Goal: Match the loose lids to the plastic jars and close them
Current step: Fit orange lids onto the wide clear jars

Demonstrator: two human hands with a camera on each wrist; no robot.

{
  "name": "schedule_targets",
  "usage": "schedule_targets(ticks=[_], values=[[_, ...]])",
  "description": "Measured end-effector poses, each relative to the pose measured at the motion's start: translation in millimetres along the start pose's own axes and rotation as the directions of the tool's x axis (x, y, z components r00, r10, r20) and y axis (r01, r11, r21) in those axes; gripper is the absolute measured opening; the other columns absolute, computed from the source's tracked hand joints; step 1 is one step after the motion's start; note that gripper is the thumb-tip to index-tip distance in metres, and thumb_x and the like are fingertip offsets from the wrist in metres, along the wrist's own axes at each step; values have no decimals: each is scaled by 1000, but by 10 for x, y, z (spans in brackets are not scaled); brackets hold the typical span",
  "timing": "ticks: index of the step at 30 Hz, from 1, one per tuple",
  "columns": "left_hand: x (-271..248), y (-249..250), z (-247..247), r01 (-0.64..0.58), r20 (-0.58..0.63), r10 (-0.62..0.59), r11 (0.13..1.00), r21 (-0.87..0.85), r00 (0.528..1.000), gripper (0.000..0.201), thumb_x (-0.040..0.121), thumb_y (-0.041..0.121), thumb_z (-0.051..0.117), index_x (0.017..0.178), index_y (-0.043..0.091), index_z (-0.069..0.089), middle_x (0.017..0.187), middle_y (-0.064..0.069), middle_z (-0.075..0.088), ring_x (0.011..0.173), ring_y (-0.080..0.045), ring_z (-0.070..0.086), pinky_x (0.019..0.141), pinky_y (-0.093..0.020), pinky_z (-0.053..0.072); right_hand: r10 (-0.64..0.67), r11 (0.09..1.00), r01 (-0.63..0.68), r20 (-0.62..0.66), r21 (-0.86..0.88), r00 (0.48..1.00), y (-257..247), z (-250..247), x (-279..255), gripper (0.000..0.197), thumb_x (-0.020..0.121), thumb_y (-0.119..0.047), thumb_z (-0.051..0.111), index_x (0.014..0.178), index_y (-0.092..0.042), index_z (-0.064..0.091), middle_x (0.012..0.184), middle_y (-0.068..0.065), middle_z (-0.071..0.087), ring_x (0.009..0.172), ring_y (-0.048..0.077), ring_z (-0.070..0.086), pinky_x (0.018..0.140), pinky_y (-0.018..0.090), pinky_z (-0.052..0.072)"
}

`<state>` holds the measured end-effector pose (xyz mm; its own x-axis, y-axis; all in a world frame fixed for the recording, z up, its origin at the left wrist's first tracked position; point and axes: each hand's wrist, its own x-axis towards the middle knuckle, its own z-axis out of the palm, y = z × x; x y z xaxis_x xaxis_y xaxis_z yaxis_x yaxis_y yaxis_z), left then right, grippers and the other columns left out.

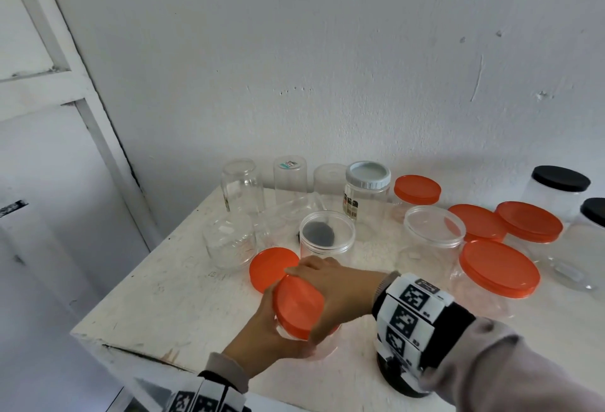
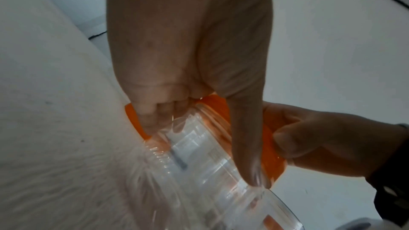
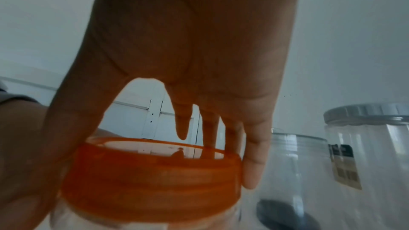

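A clear plastic jar [image 1: 327,344] is held tilted above the table's front, with an orange lid [image 1: 296,305] on its mouth. My left hand [image 1: 258,333] grips the jar body; in the left wrist view its fingers [image 2: 159,111] curl round the jar [image 2: 210,172] near the neck. My right hand [image 1: 330,284] grips the lid from above and behind. The right wrist view shows its fingers [image 3: 254,163] and thumb spread round the lid's rim [image 3: 155,177]. Another loose orange lid [image 1: 270,266] lies flat on the table just behind the hands.
Behind stand an open jar with a dark disc in it [image 1: 327,238], a larger open jar [image 1: 432,235], a white-lidded jar [image 1: 368,189], several orange-lidded jars [image 1: 499,271], upturned clear jars [image 1: 242,185] and black-lidded jars [image 1: 559,182]. The table's left edge [image 1: 137,277] is close.
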<state>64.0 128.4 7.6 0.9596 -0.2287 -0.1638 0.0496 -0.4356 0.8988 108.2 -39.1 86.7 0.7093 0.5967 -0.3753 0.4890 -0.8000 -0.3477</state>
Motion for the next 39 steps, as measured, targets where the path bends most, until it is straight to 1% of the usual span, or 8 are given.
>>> schedule_targets(ticks=[6,10,20,23,29,32,35,39], values=[[-52,75,97,6,-72,-6,1000,-4,997,112,63,17,87,146,20,10,144,5,30,134,-17,35,111,-35,35,53,988,-41,81,-146,995,-71,-90,45,109,71,-42,80,149,-42,6,150,-7,15,138,23,18,106,56,35],[-78,113,126,9,-101,-12,1000,-25,995,119,48,30,86,144,19,17,143,3,34,132,-20,38,110,-41,36,49,978,-26,107,-207,993,-80,-138,63,108,70,-42,81,148,-45,7,149,-6,16,137,25,21,103,59,36],[-48,-24,180,-9,-144,6,1000,-20,990,110,45,47,82,135,34,19,134,15,38,124,-11,42,106,-29,40,102,974,-101,-2,-203,995,-82,-94,104,107,60,-70,74,146,-32,21,142,3,33,125,28,42,96,46,45],[-44,-58,177,-26,-128,22,999,-30,992,100,56,37,88,128,39,19,131,17,37,120,-7,41,101,-23,38,150,971,-151,-15,-183,989,-82,-57,98,109,58,-75,71,144,-30,21,141,5,34,124,30,43,95,48,46],[-1,-38,182,12,-146,3,995,101,989,116,58,43,86,143,27,9,146,8,30,133,-16,36,110,-32,37,101,972,-72,118,-226,988,-111,-167,76,109,65,-56,80,146,-48,7,149,-2,21,138,32,24,102,62,35],[-7,-37,189,19,-145,-6,996,87,989,114,60,39,86,144,27,10,146,8,30,134,-16,37,111,-34,36,72,973,-47,107,-226,992,-113,-181,89,103,65,-58,79,145,-48,14,143,-3,27,133,30,32,101,57,39],[-31,-42,191,-11,-157,8,1000,-20,988,111,47,41,86,137,32,20,142,8,40,128,-15,43,109,-38,38,87,967,-75,39,-245,995,-109,-118,113,101,64,-68,73,145,-42,20,139,2,34,125,30,41,93,46,44],[-29,-49,209,-9,-161,17,999,47,987,106,60,36,87,137,34,13,140,10,39,128,-14,42,106,-27,36,167,963,-174,-52,-207,985,-124,-3,130,101,60,-82,61,142,-33,26,136,7,39,116,32,48,89,44,47]])
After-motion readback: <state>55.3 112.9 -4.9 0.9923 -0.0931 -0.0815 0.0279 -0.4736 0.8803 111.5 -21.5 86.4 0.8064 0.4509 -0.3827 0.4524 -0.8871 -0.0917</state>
